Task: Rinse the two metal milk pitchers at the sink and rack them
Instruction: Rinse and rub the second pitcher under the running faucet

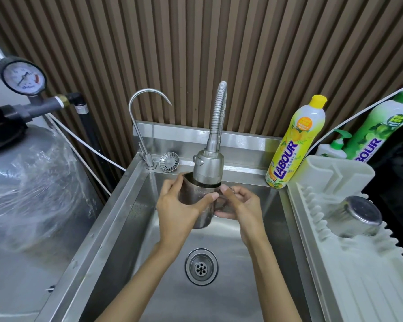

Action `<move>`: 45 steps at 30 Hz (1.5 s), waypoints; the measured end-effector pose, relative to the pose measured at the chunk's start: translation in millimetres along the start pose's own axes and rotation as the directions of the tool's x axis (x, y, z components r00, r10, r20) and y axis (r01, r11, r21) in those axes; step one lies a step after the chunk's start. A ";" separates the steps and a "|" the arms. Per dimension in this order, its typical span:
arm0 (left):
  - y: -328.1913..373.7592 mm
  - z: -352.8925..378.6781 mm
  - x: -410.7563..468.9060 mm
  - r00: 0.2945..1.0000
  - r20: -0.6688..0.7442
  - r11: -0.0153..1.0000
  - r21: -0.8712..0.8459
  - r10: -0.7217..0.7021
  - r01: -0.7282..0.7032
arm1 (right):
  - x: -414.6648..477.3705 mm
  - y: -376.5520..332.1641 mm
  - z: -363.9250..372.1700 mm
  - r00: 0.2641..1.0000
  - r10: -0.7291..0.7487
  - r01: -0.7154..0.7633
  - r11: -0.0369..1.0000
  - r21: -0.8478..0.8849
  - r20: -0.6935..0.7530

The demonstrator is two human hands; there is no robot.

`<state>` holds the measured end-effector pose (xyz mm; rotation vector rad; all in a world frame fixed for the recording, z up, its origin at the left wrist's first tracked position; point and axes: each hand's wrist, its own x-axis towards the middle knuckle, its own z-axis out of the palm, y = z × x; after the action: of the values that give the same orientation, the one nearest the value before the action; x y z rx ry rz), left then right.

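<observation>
Above the sink drain (201, 266), the left hand (179, 205) wrapped the milk pitcher (191, 194) and the right hand (240, 205) gripped its handle side, its mouth right under the spray head (208, 166). Wet steel could slip, and so close a jet might splash out. Rightward, the other pitcher (356, 216) lay inverted on the drying rack (335, 263).

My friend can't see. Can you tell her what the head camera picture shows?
Two hands hold a metal milk pitcher under the faucet head, above a steel sink: the left hand grips its body, the right hand its handle side. A second pitcher rests bottom-up on the white drying rack at right.
</observation>
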<state>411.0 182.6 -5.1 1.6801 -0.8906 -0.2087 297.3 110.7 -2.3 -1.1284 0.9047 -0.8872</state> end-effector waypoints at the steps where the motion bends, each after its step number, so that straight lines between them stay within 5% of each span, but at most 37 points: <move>1: -0.7 0.3 -2.3 1.000 0.012 1.000 0.000 -0.023 0.023 | -1.7 -4.1 -2.3 1.000 -0.008 0.006 0.997 -0.073 -0.029; 6: -8.0 7.1 -5.3 0.977 0.178 0.983 -0.123 -0.115 0.138 | -5.6 -19.5 -12.9 0.961 -0.252 0.161 0.843 -0.514 -0.111; 9: -10.6 14.7 -5.6 0.951 0.269 0.939 -0.261 -0.151 0.223 | -7.3 -23.4 -12.2 0.932 -0.356 0.256 0.779 -0.573 -0.068; 16: -7.9 19.3 6.3 0.988 0.147 0.935 -0.340 -0.054 0.101 | 3.9 -4.4 -7.3 0.969 -0.246 0.245 0.969 -0.027 -0.020; 20: -3.8 8.1 10.2 0.992 0.104 0.980 -0.193 0.072 -0.050 | 12.4 16.6 5.0 0.995 -0.097 0.081 0.947 0.312 0.036; 23: -0.1 2.4 10.2 0.995 0.039 0.994 -0.064 0.094 -0.091 | 11.1 19.8 6.9 0.996 -0.032 0.003 0.939 0.344 0.078; 31: -1.3 2.2 -2.9 0.999 0.025 0.998 0.057 -0.031 0.030 | -1.9 -4.7 -6.0 0.997 0.001 -0.007 0.997 -0.079 -0.075; 35: -9.1 9.5 -10.8 0.982 0.158 0.988 -0.091 -0.108 0.123 | -6.8 -19.2 -13.5 0.956 -0.259 0.148 0.830 -0.537 -0.136; 37: -10.1 14.9 -12.9 0.964 0.226 0.967 -0.180 -0.137 0.179 | -10.1 -22.9 -14.4 0.934 -0.346 0.215 0.748 -0.627 -0.093; 40: -12.8 22.7 -8.9 0.952 0.268 0.915 -0.328 -0.151 0.237 | -10.3 -22.7 -14.9 0.928 -0.368 0.285 0.802 -0.525 -0.059; 45: -10.8 21.3 8.3 0.984 0.174 0.909 -0.401 -0.041 0.109 | 1.6 -5.1 -10.2 0.964 -0.267 0.266 0.963 -0.040 -0.009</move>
<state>409.5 161.5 -19.0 1.3161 -0.8336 -0.5546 287.9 104.7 0.6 -1.2990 0.7950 -1.1024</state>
